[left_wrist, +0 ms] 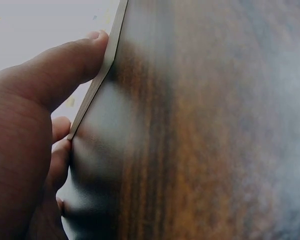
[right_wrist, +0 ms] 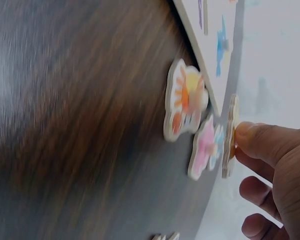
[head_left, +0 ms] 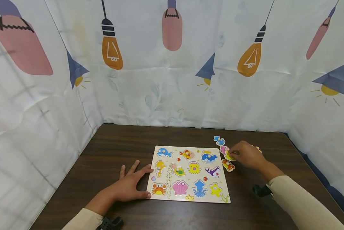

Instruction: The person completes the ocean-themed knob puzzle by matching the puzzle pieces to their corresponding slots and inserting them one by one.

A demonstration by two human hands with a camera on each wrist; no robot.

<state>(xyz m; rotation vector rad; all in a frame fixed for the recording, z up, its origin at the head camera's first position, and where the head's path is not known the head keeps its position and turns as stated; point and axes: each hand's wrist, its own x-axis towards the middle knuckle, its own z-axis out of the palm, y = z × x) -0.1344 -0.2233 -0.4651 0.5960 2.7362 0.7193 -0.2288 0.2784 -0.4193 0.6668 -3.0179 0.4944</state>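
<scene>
Where the puzzle board (head_left: 209, 199) lies: left hand (head_left: 128, 186), fingers spread, touches its edge.
Right hand (head_left: 246, 155): pinches yellow piece (head_left: 228, 156) near orange piece (head_left: 228, 165).

On the table (head_left: 126, 143) lay the board (head_left: 215, 200), the curtain (head_left: 172, 105) behind at 12 o'clock. The left hand (head_left: 128, 187) touched the board's 9 o'clock edge. Around its 2 o'clock lay squid piece (head_left: 219, 141), shell piece (head_left: 223, 149) and crab piece (head_left: 228, 165), the right hand (head_left: 243, 155) at their 3 o'clock.

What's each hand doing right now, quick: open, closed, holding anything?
Left hand: open, touching the edge of the puzzle board.
Right hand: closed, pinching a yellow puzzle piece.
</scene>
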